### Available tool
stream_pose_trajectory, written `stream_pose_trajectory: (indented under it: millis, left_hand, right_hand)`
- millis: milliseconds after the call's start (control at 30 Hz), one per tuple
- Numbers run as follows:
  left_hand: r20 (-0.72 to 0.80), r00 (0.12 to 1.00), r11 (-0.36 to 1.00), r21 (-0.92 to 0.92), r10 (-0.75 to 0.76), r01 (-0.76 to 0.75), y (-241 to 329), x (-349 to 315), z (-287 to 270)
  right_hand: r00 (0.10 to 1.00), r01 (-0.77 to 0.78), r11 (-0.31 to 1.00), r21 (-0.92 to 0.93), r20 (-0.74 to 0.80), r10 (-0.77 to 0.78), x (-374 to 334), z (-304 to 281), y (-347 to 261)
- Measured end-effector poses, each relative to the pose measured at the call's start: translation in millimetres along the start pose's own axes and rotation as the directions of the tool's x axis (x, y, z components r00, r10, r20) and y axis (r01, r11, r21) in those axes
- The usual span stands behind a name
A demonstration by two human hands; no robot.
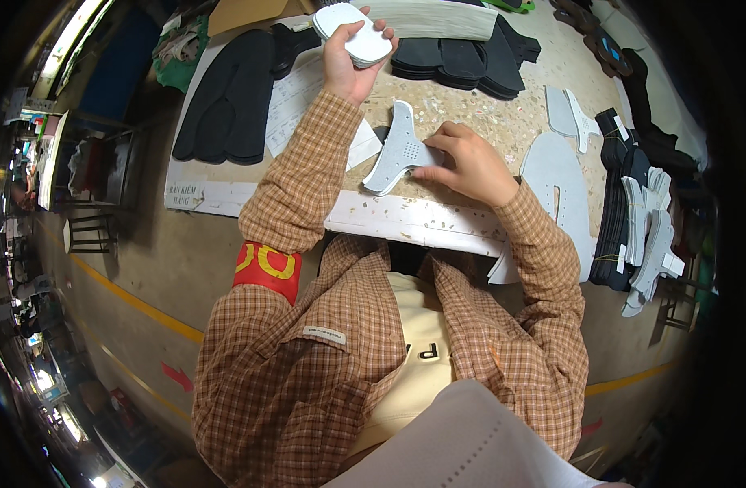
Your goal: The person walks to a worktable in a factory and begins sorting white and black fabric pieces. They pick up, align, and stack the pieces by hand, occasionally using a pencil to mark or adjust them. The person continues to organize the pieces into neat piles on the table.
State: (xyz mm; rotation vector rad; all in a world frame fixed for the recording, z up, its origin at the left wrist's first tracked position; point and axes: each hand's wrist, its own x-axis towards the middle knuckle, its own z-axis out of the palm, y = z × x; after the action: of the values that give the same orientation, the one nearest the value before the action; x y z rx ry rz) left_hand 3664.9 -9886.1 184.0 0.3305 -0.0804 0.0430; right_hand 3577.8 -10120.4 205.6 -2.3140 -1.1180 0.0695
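Observation:
My left hand [349, 67], raised over the far left of the table, is closed around a small stack of white rounded pads [350, 29], thumb on top. Near the front edge, my right hand [472, 167] grips the stem of a pale grey T-shaped cut piece [399, 154] between thumb and fingers. Small holes dot the middle of that piece, and its wide crossbar points left. I cannot tell whether other pieces lie beneath it. A dark rounded piece [381, 132] shows partly behind it.
Black flat cutouts [226, 106] lie at the left, with more black cutouts [458, 65] at the back. Large pale grey panels [572, 175] overhang the front right edge. Tied black bundles [613, 220] and white bundles [656, 252] stand right. A paper sheet [295, 102] lies near my left forearm.

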Motion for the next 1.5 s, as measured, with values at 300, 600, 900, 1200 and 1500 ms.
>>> stream_pose_trajectory:
  millis: [300, 600, 900, 1200, 1500]
  left_hand:
    - [0.060, 0.998, 0.995, 0.096, 0.016, -0.022, -1.2, 0.2, -1.8]
    - [0.072, 0.992, 0.874, 0.483, -0.104, 0.057, -2.9, -18.8, 30.3]
    - [-0.105, 0.945, 0.654, 0.698, -0.311, 0.292, -53.2, -39.8, 37.9]
    - [0.150, 0.864, 0.755, 0.572, -0.480, 0.320, -83.2, -56.0, 37.5]
    - [0.165, 0.866, 0.772, 0.551, -0.472, 0.316, -83.5, -58.8, 39.1]
  right_hand:
    - [0.986, -0.155, 0.951, 0.268, 0.095, 0.134, 5.4, 6.4, 10.1]
    - [0.984, -0.166, 0.577, 0.800, 0.094, 0.153, 8.3, 0.5, 12.7]
    - [0.963, 0.025, 0.217, 0.976, -0.082, 0.258, 5.7, -56.3, 32.2]
    - [0.904, -0.126, 0.261, 0.957, 0.002, 0.427, 11.3, -41.5, 38.8]
    - [0.867, -0.094, 0.408, 0.908, -0.127, 0.482, 13.4, -35.5, 38.6]
